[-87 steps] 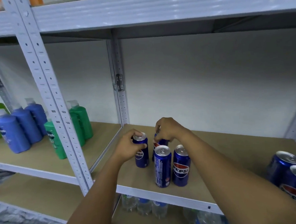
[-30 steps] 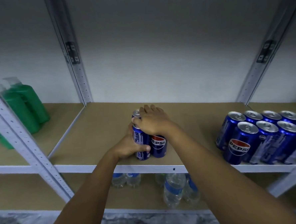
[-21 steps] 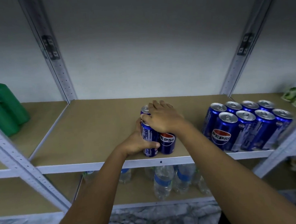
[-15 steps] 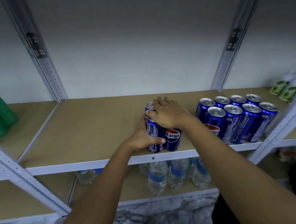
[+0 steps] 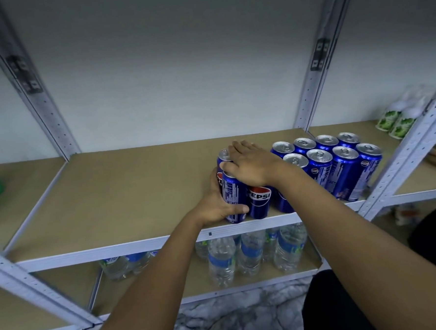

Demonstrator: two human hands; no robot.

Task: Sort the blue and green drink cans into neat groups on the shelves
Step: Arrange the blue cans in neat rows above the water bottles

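— Against the left flank of the small cluster of blue cans, the left hand is curled round the nearest can, thumb across its front low down, fingers hidden behind.

— And the right hand?

— Flat on top of that cluster, fingers straight and together, palm pressing on the lids. It clamps nothing; it only bears down. So the cluster is pinned between a side grip and a top press.

— Where does the cluster stand?

— At the front edge of the middle shelf, just left of the big block of blue cans, close to it, though I cannot tell whether they touch. Further right of that block, past the upright, some green cans stand blurred at the back.

— How will the cluster handle?

— My guess is full cans: fairly heavy, stiff in the wall but easy to dent, smooth and slippery against each other and on the board. Tall and narrow, they would tip if pushed high up. I would hold low on the outer walls and keep a palm on the lids, so they slide as one.

— Anything below?

— Water bottles on the shelf under the cluster.
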